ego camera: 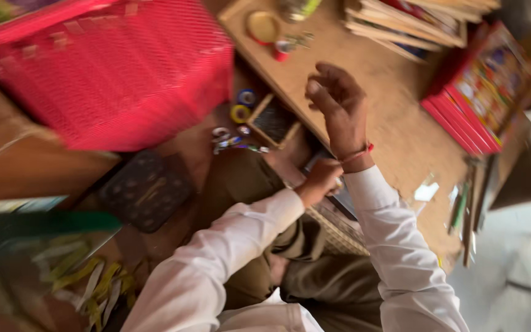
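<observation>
While the right hand (339,101) hangs loose and empty above the wooden board (401,132), the left hand (319,182) pinches the white cuff (359,180) at the right wrist, soft, light cloth probably best gripped by its hem.

Both arms wear long white sleeves, loose, creased at the elbows, cuffs ending at the wrists. Right hand (338,101): bare, thin red thread band around the wrist just above the cuff. Left hand (319,182): bare, no band or ring that can be made out. Lap covered by olive-brown trousers, fabric folded and bunched. Frame blurred; stitching and buttons not readable
</observation>
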A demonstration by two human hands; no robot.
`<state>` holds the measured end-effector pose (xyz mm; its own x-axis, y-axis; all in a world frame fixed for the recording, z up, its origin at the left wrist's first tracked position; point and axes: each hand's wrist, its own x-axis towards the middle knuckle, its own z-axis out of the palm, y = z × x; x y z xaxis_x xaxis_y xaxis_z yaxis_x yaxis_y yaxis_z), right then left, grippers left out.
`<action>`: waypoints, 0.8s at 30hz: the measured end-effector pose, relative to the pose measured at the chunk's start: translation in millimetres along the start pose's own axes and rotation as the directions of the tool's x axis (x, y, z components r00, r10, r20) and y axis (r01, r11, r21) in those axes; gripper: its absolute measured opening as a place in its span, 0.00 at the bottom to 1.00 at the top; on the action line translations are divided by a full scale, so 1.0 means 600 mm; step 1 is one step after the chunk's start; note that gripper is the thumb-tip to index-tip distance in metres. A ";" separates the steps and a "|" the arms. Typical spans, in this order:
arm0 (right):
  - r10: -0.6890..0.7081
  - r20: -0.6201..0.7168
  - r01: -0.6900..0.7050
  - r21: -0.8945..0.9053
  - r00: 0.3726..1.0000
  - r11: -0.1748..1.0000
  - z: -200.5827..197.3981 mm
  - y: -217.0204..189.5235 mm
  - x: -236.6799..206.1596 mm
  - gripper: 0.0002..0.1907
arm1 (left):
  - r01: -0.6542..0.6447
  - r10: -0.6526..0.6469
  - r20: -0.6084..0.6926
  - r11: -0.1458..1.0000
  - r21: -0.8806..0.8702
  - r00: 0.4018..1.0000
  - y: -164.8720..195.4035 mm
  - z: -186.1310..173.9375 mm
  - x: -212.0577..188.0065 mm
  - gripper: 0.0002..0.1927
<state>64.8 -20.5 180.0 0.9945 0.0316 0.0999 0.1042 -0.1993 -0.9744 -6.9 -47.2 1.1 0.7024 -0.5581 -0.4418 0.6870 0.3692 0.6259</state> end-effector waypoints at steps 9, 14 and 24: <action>-0.221 0.128 0.243 -0.195 0.967 0.950 0.245 -0.088 0.174 0.22 | -0.346 0.358 0.105 0.931 -0.116 0.928 0.026 0.008 -0.034 0.15; 0.150 0.222 -0.122 -0.135 0.963 0.983 0.299 -0.116 0.254 0.16 | -0.334 0.347 0.052 0.928 -0.162 0.937 0.030 0.013 -0.035 0.17; 0.359 0.162 -0.387 0.203 0.919 0.899 0.311 -0.053 0.312 0.12 | -0.096 0.100 0.003 0.958 -0.270 0.995 0.044 0.022 -0.017 0.16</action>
<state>245.7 174.3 192.1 0.9498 0.1161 -0.2905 -0.2933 0.0075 -0.9560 1.6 -41.8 30.6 0.7673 -0.5202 -0.3750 0.6411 0.6082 0.4681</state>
